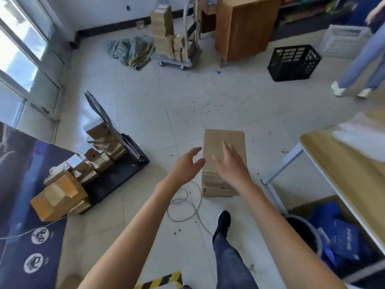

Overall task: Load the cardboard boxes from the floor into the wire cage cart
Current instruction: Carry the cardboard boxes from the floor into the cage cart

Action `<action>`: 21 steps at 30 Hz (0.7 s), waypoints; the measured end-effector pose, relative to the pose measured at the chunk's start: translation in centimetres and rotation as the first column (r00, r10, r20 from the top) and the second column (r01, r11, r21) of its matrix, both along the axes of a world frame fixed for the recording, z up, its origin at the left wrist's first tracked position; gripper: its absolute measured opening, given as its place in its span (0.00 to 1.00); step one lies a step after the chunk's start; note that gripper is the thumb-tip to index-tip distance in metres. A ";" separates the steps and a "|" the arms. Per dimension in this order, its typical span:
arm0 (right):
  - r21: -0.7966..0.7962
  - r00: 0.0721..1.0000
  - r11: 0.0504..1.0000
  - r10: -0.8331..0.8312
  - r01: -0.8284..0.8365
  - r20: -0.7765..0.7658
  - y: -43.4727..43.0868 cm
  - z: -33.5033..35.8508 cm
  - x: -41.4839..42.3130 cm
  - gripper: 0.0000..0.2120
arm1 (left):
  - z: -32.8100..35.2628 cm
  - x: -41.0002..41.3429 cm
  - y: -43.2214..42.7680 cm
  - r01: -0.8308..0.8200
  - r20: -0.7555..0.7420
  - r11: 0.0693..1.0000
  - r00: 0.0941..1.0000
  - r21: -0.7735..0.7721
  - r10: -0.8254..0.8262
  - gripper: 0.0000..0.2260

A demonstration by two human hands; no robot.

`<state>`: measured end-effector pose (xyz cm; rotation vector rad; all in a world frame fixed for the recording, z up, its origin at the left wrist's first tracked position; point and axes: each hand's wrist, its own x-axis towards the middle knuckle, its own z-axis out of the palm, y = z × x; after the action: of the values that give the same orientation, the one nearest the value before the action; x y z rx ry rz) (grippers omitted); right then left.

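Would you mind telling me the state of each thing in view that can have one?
cardboard box: closed, standing on the floor, not gripped.
left hand: open, beside the box's left edge.
right hand: open, over the box top; contact unclear.
black crate: upright on the floor, open-topped.
grey trolley: loaded with stacked boxes.
black trolley: loose boxes piled untidily on it.
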<state>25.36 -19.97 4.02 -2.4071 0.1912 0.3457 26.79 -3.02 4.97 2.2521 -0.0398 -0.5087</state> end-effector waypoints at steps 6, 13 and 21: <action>0.003 0.988 0.999 -0.048 0.049 -0.148 -5.3 -7.0 8.5 0.33 | -5.9 10.2 -5.7 0.036 -0.131 0.999 0.991 0.032 -0.031 0.24; 0.015 0.947 0.993 -0.109 0.119 -0.302 -7.5 -14.1 12.3 0.33 | -13.0 19.7 -9.1 0.277 -0.205 0.931 0.951 0.239 -0.231 0.25; 0.014 0.766 0.932 -0.289 0.362 -0.575 -4.3 -23.1 11.7 0.37 | -23.7 32.5 -13.3 0.594 -0.211 0.693 0.800 0.408 -0.562 0.34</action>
<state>37.05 -24.27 -19.05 -2.0299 0.8245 0.8757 59.32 -16.32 -18.74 2.6674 -0.6905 -1.0261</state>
